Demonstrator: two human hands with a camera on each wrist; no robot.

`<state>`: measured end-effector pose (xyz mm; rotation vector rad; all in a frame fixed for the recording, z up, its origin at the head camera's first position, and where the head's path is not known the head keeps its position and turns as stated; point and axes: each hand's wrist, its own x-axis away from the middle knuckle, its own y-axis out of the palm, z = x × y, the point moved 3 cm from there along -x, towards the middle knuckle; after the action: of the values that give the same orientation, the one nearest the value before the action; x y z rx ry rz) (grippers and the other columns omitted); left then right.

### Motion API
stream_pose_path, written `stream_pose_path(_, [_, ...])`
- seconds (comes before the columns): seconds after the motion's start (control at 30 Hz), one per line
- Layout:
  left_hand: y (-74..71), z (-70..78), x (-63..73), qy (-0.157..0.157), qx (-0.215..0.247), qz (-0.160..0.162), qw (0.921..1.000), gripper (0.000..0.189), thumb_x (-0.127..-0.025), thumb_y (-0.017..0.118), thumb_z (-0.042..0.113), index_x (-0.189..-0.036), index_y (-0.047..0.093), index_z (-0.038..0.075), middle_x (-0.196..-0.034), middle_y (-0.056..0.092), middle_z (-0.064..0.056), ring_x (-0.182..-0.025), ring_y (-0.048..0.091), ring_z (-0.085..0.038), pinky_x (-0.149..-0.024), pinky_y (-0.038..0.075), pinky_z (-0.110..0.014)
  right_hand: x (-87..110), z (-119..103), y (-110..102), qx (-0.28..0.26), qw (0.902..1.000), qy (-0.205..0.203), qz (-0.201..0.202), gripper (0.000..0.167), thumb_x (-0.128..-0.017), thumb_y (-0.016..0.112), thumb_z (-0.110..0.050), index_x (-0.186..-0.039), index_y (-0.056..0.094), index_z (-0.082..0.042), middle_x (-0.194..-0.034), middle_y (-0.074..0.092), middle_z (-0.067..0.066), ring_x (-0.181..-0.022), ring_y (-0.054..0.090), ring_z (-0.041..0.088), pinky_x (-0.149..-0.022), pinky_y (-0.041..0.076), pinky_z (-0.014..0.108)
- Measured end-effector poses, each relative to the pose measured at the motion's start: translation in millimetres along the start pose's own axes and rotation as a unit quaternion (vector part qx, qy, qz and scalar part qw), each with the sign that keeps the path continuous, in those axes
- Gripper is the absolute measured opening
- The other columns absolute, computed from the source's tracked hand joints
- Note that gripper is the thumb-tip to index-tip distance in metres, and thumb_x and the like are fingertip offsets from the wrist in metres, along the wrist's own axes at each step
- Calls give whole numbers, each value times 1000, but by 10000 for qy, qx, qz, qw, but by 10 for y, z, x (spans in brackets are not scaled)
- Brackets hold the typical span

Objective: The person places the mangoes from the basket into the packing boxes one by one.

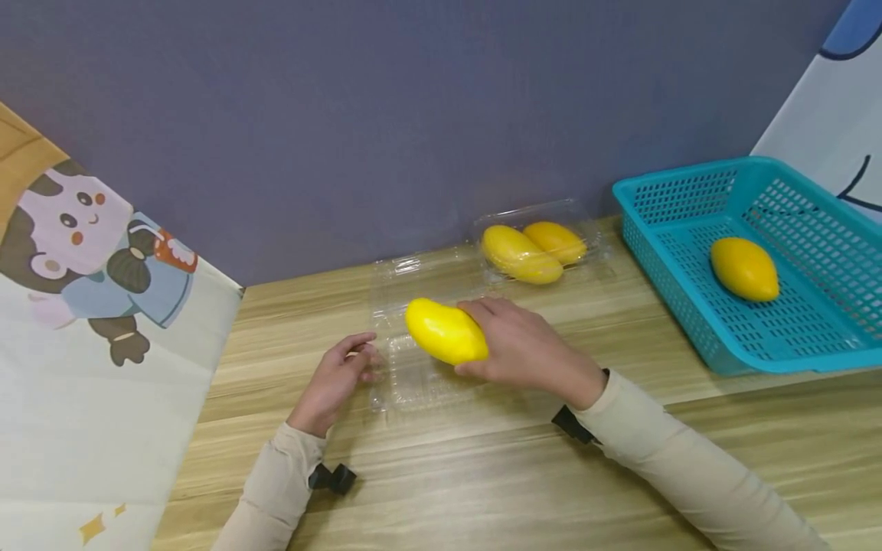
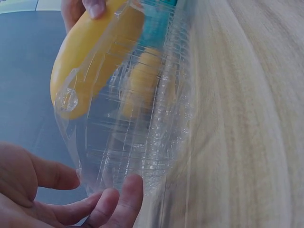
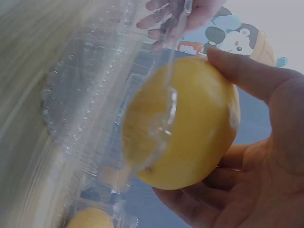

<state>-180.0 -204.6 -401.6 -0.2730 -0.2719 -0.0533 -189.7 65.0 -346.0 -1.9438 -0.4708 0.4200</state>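
Note:
My right hand (image 1: pixel 520 344) grips a yellow mango (image 1: pixel 444 330), its thumb and fingers on opposite sides of the fruit. The mango hangs over the near half of an open clear plastic clamshell box (image 1: pixel 420 383) on the table. Beside the box's left end is my left hand (image 1: pixel 338 383), fingers relaxed and a little apart. In the left wrist view its thumb tip and fingertips (image 2: pixel 133 185) are right at the box's rim and wall. Seen through the clear plastic in the right wrist view, part of the mango (image 3: pixel 190 123) lies behind the box edge.
Behind, against the grey-blue wall panel (image 1: pixel 413 130), a second clear box (image 1: pixel 592 229) holds two mangoes (image 1: pixel 524 256). To the right stands a turquoise plastic basket (image 1: pixel 661 291) with one mango (image 1: pixel 744 268) in it. A printed cartoon panel (image 1: pixel 172 383) borders the wooden table (image 1: pixel 441 490) at left.

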Motion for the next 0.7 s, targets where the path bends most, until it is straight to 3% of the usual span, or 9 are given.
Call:
stream_pose_path(0.4, [21, 3, 9, 7, 21, 8, 10000, 43, -104, 41, 6, -146, 41, -3, -120, 48, -19, -97, 59, -20, -82, 58, -27, -34, -21, 186, 123, 9993, 238, -242, 88, -79, 75, -55, -147, 45, -7, -142, 55, 15, -125, 57, 32, -98, 52, 50])
stream_pose_path(0.7, [32, -5, 1, 25, 110, 3, 9999, 44, -102, 42, 2, -145, 41, -4, -121, 48, -19, -93, 59, -17, -78, 58, -24, -43, 3, 352, 405, 9987, 150, -265, 80, -81, 75, -53, -147, 45, -17, -133, 60, 14, -120, 59, 32, -95, 53, 49])
